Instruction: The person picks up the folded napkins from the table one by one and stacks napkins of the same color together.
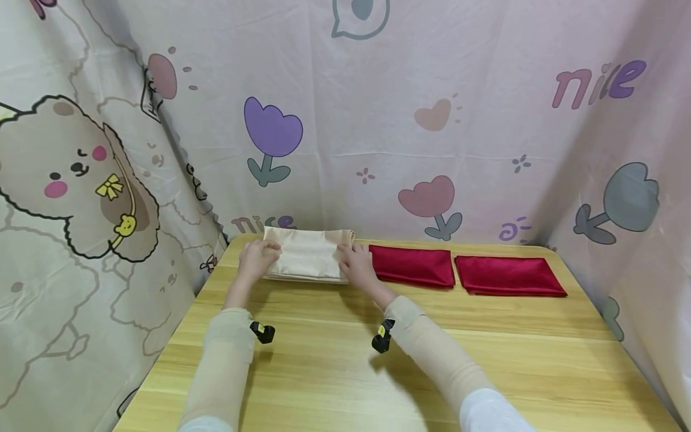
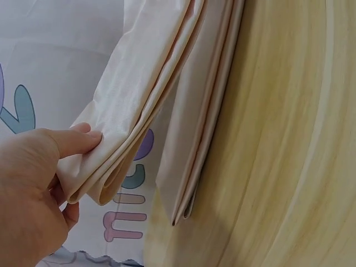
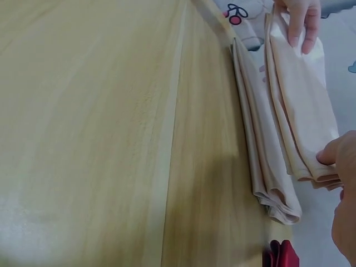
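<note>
Evidently, by L grip (image 1: 256, 262) & R grip (image 1: 357, 264) the 2 ends of a folded cream cloth (image 1: 309, 255) are pinched, prob. so its layers are kept even w/o sagging. It's held up at far left, over a 2nd cream cloth (image 2: 188, 150) laid on the bench (image 1: 324, 366); satiny, pale, lightly creased, w/ layered edges. Right of it, a folded red cloth (image 1: 412, 266) & another red one (image 1: 510, 276) are set, seemingly in a row.

Beige forearm sleeves (image 1: 218, 372), white sleeves (image 1: 492, 413), black wrist cameras (image 1: 264, 333)

The wood-grained table (image 1: 324, 366) bears a folded cream cloth (image 2: 186, 139) and two folded red cloths (image 1: 412, 267).
</note>
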A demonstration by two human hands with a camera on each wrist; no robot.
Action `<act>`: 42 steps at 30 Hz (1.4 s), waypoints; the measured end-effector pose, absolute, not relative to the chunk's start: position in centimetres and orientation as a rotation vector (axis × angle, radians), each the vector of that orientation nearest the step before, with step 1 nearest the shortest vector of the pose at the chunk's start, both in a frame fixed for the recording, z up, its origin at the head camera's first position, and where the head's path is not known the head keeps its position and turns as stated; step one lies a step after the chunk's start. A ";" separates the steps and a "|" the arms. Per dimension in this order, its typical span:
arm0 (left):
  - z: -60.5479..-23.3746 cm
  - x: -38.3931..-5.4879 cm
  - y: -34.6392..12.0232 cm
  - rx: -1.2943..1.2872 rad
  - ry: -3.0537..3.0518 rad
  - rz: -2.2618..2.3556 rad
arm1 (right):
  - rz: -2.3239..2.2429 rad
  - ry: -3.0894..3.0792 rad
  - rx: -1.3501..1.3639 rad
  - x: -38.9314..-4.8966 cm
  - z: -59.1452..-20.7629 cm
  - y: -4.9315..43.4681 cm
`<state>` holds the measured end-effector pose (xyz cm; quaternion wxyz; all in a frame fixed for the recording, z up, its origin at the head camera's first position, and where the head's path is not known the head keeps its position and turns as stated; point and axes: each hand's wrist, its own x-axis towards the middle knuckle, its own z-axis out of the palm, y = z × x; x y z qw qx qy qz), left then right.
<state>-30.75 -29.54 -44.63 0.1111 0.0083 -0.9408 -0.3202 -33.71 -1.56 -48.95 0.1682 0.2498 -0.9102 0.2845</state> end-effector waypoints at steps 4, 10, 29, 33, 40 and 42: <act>-44.9 -30.9 -29.4 0.049 -2.752 -0.889 | 0.775 -2.625 0.696 -34.0 -49.3 -1.9; -45.4 -31.2 -29.2 0.091 -2.747 -0.810 | 0.664 -2.637 0.693 -34.2 -49.9 -2.3; -47.1 -31.6 -29.2 0.073 -2.863 -0.581 | 0.586 -2.783 0.715 -34.3 -50.7 -2.7; -47.5 -31.6 -29.3 0.069 -2.899 -0.543 | 0.585 -2.839 0.715 -34.3 -50.9 -2.7; -47.7 -31.6 -29.0 0.044 -2.969 -0.399 | 0.520 -2.918 0.691 -34.2 -51.1 -2.8; -47.8 -31.6 -28.9 0.034 -2.982 -0.361 | 0.491 -2.943 0.681 -34.2 -51.1 -2.9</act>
